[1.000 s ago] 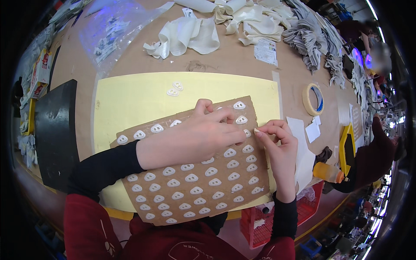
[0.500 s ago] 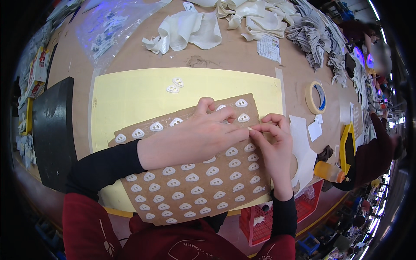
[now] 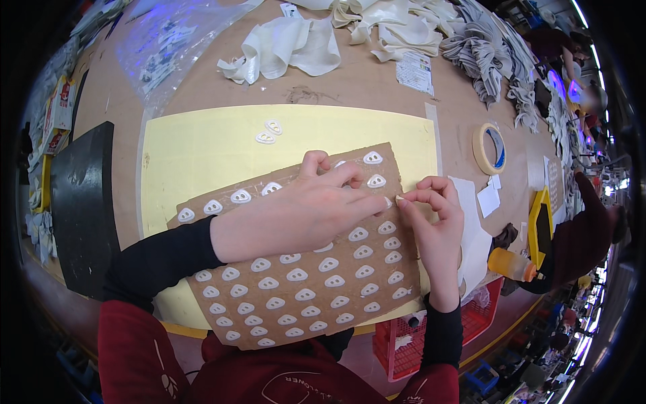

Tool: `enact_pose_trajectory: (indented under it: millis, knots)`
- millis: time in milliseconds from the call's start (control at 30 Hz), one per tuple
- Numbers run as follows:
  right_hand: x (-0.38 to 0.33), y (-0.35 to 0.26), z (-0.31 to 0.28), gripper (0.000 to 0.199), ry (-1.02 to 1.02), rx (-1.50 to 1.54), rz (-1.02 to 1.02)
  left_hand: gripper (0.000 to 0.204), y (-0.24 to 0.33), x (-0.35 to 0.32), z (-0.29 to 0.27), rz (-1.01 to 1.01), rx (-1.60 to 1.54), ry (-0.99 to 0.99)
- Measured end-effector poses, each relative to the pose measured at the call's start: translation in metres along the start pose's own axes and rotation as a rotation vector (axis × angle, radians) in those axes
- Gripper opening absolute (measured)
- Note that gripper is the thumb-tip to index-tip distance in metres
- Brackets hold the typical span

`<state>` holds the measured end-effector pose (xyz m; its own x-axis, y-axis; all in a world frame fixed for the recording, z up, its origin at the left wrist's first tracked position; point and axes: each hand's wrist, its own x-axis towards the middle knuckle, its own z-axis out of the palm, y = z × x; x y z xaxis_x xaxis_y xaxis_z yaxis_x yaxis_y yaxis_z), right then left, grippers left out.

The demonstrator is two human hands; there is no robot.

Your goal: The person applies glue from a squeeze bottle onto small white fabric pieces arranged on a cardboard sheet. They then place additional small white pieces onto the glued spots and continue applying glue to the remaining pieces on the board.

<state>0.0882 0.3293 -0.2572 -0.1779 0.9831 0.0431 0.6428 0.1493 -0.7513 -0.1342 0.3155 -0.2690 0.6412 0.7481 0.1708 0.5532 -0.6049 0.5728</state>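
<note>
Our left hand [image 3: 311, 210] spans the flat brown cardboard sheet [image 3: 258, 295], probably steadying it, grip hidden. Our right hand [image 3: 439, 230] pinches, contents unclear!

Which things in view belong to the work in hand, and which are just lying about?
Seemingly in the work:
brown board, under the left hand
white two-holed pieces, on the board
yellow sheet, beneath the board
right hand, at the board's right edge; whether it holds anything is unclear

Apparently just lying about:
tape roll
orange bottle
black panel
grey cloth pile
red basket
</note>
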Motion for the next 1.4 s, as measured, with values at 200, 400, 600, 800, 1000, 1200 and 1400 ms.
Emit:
enact_pose_trajectory:
  millis: [200,400,600,800,1000,1200,1400]
  knots:
    - [-0.004,0.002,-0.005,0.01,0.011,0.019,0.002,0.041,0.003,0.004,0.0,-0.034,-0.063,0.018]
    - [-0.003,0.007,-0.012,0.011,0.035,-0.014,-0.019,0.041,0.007,0.011,-0.008,-0.03,-0.121,0.045]
    - [0.0,0.002,-0.022,0.009,0.006,-0.236,-0.144,0.039,0.011,0.016,-0.015,-0.046,0.028,0.051]
    - [0.012,-0.011,-0.037,0.005,-0.076,-0.455,-0.232,0.037,0.029,0.013,-0.049,-0.165,0.071,0.056]
    - [-0.011,-0.008,-0.053,0.008,-0.052,-0.161,-0.03,0.037,0.071,-0.029,-0.116,-0.292,0.104,0.184]
    - [-0.05,-0.019,-0.086,0.01,0.021,-0.002,0.014,0.036,0.138,-0.119,-0.121,-0.685,-0.373,0.663]
    - [-0.079,-0.02,-0.126,0.01,-0.041,0.336,0.19,0.049,0.191,-0.183,-0.059,-1.017,-0.88,0.77]
